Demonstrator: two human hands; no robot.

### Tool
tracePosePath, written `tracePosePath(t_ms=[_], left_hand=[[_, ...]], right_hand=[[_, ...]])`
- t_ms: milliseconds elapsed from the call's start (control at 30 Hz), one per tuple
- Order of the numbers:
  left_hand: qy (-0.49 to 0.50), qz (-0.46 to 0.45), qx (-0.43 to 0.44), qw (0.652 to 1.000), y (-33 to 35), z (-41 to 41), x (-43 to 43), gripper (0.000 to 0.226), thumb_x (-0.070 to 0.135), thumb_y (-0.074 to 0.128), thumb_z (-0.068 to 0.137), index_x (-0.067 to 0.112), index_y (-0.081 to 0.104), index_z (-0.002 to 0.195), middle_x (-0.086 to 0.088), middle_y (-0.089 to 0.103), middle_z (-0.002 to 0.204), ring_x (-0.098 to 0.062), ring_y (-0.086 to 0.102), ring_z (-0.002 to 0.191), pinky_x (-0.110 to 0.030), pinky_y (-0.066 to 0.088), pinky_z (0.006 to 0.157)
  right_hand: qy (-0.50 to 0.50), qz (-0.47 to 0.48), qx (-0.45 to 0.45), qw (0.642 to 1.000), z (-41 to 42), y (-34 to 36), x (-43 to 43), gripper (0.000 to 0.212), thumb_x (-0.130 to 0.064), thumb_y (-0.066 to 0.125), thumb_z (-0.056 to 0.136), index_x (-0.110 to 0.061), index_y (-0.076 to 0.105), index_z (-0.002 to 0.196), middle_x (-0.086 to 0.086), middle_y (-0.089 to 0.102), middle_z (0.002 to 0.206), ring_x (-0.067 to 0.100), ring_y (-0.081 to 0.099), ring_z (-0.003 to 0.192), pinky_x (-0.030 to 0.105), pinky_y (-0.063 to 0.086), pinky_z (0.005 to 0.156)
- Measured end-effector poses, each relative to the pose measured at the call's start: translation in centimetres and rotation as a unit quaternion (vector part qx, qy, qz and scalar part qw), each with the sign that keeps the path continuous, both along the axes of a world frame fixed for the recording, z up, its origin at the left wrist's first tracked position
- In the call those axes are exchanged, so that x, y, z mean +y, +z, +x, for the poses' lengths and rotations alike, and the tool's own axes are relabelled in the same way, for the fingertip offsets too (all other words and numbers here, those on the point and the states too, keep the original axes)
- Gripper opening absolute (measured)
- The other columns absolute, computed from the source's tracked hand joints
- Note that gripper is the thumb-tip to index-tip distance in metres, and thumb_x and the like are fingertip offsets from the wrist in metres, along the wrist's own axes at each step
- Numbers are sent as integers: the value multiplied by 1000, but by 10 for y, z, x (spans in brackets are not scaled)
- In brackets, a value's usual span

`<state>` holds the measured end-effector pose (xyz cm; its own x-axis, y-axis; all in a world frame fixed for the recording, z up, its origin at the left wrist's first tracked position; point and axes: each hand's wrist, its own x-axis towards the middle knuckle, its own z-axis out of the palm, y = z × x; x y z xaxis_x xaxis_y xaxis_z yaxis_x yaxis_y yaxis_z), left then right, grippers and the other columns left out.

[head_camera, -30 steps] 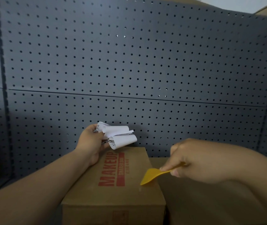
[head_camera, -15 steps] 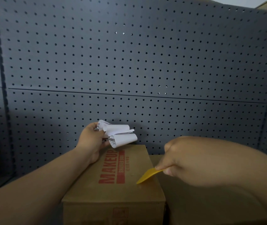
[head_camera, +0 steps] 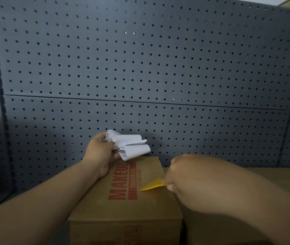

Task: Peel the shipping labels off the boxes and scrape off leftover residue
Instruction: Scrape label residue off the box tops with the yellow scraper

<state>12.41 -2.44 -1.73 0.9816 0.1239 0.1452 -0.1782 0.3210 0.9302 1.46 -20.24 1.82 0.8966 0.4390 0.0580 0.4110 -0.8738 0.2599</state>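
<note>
I have the left hand [head_camera: 101, 154] curled round a bunch of peeled labels [head_camera: 131, 145]: white paper, thin and glossy, sprung into loose scrolls with black print along their torn ends. It holds them over the far left corner of the box [head_camera: 123, 213], and the heel of the hand rests on the box's left edge. I cannot tell if the lowest curl touches the cardboard.

The right hand [head_camera: 193, 181] pinches the scraper [head_camera: 152, 186], a flat yellow plastic wedge with a smooth face. The handle end is buried in the fingers. The pointed tip lies low on the box top, tilted. It sits just right of the red block lettering and close to the right edge, about midway along it.

The box is plain brown cardboard, matte, with crisp square edges. Its top is bare between the lettering and the near edge. A second box [head_camera: 281, 179] of the same cardboard stands tight against its right side, mostly behind my right forearm.

Behind both runs a dark grey pegboard [head_camera: 140, 68], flat, with even rows of round holes and one horizontal seam. It stands close behind the far edge. The open room is to the left of the box.
</note>
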Motion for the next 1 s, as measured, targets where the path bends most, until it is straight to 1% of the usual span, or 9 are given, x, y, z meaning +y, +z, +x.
tracePosePath(t_ms=[133,200,267,333,467,633,767,900,1000], left_hand=[[-7,-6,-2,1000,0,0,1,24,-10,43,93,5,56,107,-12,64,105,-24,68,82,-30,61,56],[-11,-10,-2,1000,0,0,1,25,-10,43,92,5,57,107,-14,64,106,-25,68,82,-31,61,57],[-15,-13,-3,1000,-1,-1,2,25,-11,43,92,5,57,105,-15,65,107,-25,69,81,-31,61,56],[-19,-12,-3,1000,-1,-1,2,24,-11,44,92,5,57,105,-15,65,108,-26,69,81,-33,61,57],[-19,-14,0,1000,-1,0,3,26,-10,44,92,5,56,110,-16,64,111,-27,69,83,-34,61,58],[-24,-29,1,999,-1,0,4,25,-10,45,92,5,56,109,-15,64,109,-26,69,81,-32,61,55],[-27,-39,3,999,-1,1,4,24,-10,44,92,6,57,104,-15,65,106,-27,69,80,-33,61,55],[-32,-39,3,999,0,1,3,26,-12,42,92,9,57,97,-13,65,102,-26,68,80,-33,61,56],[-31,-41,6,999,0,0,3,25,-11,43,92,9,57,95,-12,65,101,-26,68,80,-34,61,58]], right_hand=[[-11,11,-7,1000,2,0,2,19,-8,44,90,-7,62,96,-2,36,66,10,34,55,32,43,65],[-21,16,-4,1000,2,2,5,18,-8,44,91,-9,59,82,-2,35,65,10,31,54,28,39,59],[-38,20,-5,999,7,1,9,30,-6,43,91,-13,42,62,0,34,63,11,31,54,25,30,49],[-57,22,0,998,16,2,11,35,-4,43,91,-13,34,58,1,32,61,13,29,53,25,25,46],[-89,36,0,995,37,1,13,35,-3,43,90,-13,34,58,1,31,62,14,29,52,26,24,47],[-90,35,5,995,44,-2,5,30,-6,42,92,-13,41,62,1,38,66,13,34,53,24,27,48],[-74,43,50,995,30,18,-11,26,-6,40,92,-5,60,75,1,31,60,16,28,52,27,24,49],[-76,41,35,996,40,15,-1,27,-4,41,90,-9,48,65,2,32,60,17,28,53,28,23,50],[-88,77,33,993,50,0,2,23,-8,42,93,-4,64,86,4,45,69,17,39,58,27,28,51]])
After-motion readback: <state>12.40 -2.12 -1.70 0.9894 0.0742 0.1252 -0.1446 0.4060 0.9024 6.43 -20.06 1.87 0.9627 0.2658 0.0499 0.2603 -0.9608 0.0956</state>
